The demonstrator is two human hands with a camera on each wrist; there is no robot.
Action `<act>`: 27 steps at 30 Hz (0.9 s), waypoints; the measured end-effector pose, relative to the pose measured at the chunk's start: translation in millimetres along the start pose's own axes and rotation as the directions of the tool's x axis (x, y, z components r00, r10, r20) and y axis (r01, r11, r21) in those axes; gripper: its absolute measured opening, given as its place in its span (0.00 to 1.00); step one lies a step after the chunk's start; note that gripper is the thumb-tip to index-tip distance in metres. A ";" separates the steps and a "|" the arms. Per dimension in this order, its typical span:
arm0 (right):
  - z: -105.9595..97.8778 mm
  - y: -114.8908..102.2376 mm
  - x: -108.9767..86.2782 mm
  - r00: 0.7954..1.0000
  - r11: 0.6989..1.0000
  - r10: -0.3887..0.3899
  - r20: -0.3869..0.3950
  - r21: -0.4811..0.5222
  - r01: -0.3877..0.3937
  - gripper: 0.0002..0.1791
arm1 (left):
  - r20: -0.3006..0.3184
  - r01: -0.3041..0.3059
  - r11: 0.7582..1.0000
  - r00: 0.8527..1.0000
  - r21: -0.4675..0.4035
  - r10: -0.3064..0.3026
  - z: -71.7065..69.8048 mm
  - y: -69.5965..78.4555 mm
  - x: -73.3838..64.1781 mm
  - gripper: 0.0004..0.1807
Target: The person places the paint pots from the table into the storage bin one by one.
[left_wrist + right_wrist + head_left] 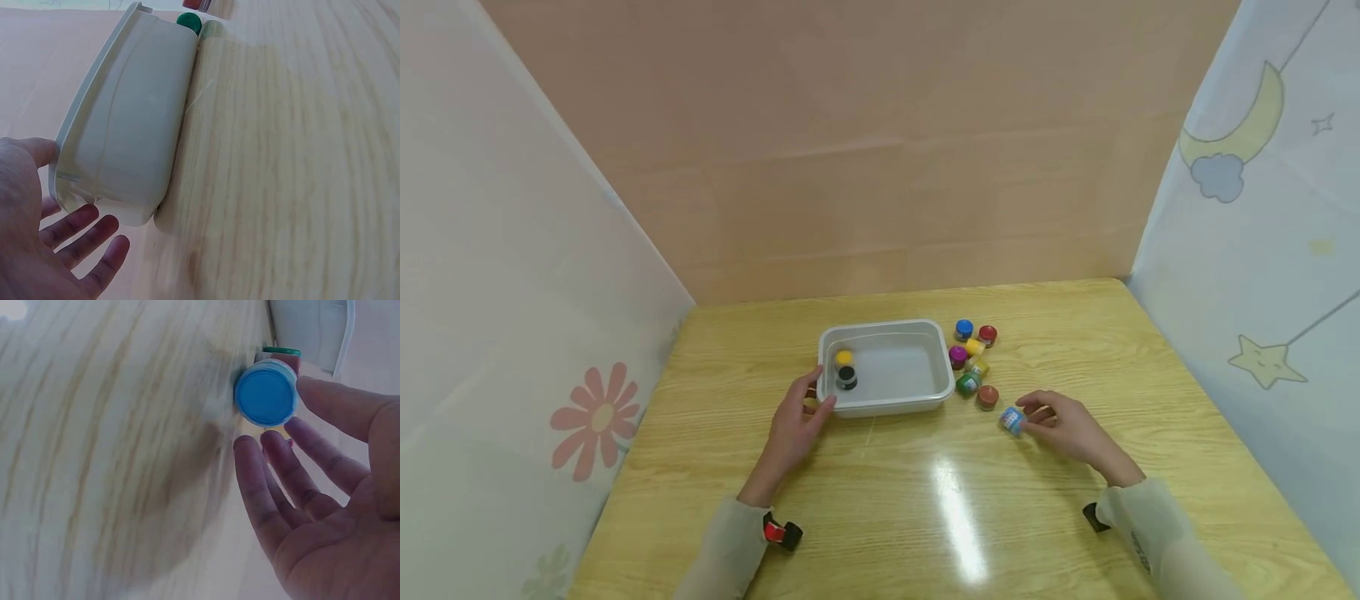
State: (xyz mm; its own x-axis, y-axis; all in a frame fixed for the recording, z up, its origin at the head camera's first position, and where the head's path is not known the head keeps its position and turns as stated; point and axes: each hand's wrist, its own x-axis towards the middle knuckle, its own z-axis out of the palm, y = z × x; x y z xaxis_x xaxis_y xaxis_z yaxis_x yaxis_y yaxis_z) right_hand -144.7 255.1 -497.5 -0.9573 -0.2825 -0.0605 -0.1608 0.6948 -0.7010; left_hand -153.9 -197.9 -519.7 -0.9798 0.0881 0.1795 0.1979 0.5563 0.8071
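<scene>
R hand (1063, 425) has thumb + fingertips at the lid end of lt-blue jar (1012, 420), tipped, nr R of the tub; can't tell if gripped. L hand (796, 421) holds white tub (895, 408) by its nr L corner on the counter (865, 500), other fingers fanned. Beyond: brown jar (987, 397); black jar (847, 377) in tub; green jar (967, 384), purple jar (957, 357), then red jar (988, 335) w/ blue jar (964, 329).

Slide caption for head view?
Left hand touching grey rectangular plastic tray containing round yellow-lidded jar and round black-lidded jar; right hand at light-blue cylindrical jar.
</scene>
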 end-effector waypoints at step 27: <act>0.3 -1.4 3.8 0.998 0.998 0.056 0.022 -0.017 -0.056 0.19 | -0.011 -0.010 1.000 1.000 -0.003 0.010 1.4 -1.7 0.2 0.33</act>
State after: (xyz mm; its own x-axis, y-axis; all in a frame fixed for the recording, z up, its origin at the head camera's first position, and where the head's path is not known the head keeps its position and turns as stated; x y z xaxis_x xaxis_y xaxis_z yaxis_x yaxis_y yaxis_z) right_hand -148.1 252.9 -496.9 -0.9592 -0.2579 -0.1157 -0.1112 0.7205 -0.6844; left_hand -154.4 -197.7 -521.8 -0.9773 0.0847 0.1940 0.2081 0.5530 0.8068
